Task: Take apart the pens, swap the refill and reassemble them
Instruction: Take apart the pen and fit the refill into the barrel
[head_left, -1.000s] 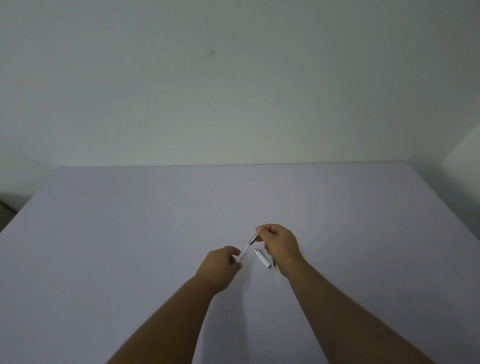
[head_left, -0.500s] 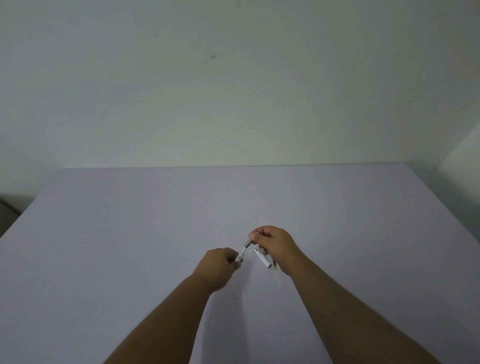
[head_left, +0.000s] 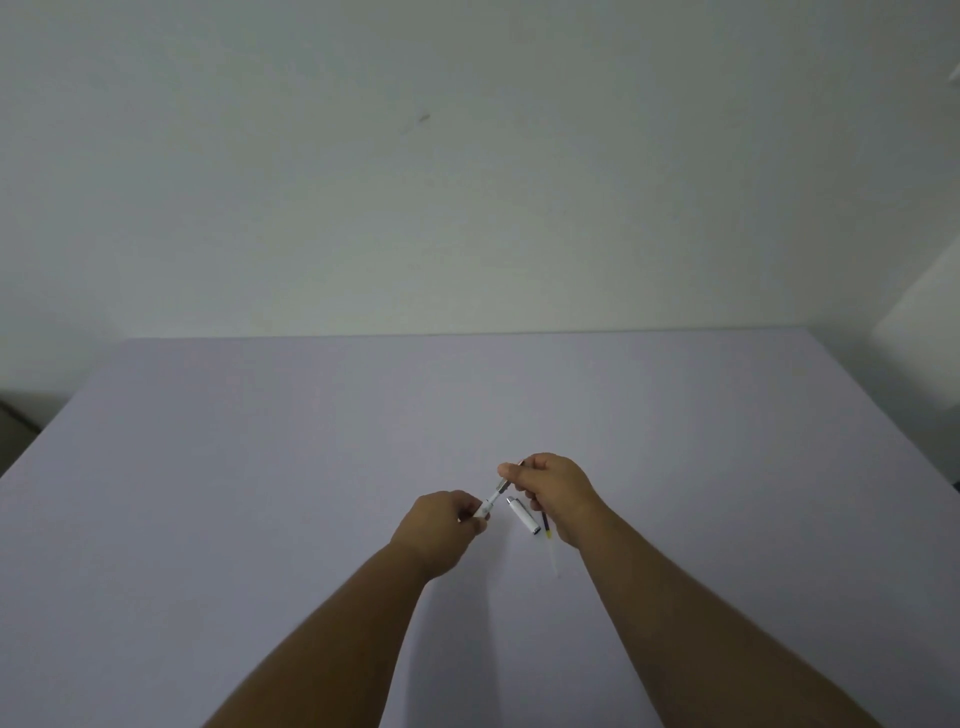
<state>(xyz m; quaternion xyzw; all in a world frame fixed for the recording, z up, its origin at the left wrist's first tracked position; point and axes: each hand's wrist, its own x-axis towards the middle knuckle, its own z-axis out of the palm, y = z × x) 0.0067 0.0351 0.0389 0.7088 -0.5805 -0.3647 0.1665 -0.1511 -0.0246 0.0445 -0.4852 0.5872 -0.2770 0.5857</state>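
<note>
Setting: pale lilac worktop (head_left: 260, 493) against a plain off-white wall, dimly lit; nothing lies on it except pen parts near the middle, toward the near edge.

Left hand: the left hand (head_left: 441, 525) is clenched around the white barrel end of a pen (head_left: 491, 499), with the fingers wrapped over its lower part.

Right hand: the right hand (head_left: 558, 491) pinches the pen's darker, metallic upper end between thumb and fingertips, so both hands grasp the same pen, which is lifted off the worktop and tilted up to the right.

On the worktop: a white pen section (head_left: 522, 515) with a silver end lies between the two hands, just beside the right wrist. Next to it, partly hidden under the right hand, lies a thin refill (head_left: 546, 526) with a dark stretch and a yellowish stretch.

Done so far: one pen appears already taken apart, judging from the loose section and the bare refill lying free.

In hand: the held pen looks to be either being unscrewed or screwed back together; its small size here does not show which.

Left to do: at the least the refill on the worktop has to go into a barrel and the loose section must be refitted. Only these parts are visible, so the state of any further pens cannot be told.
</note>
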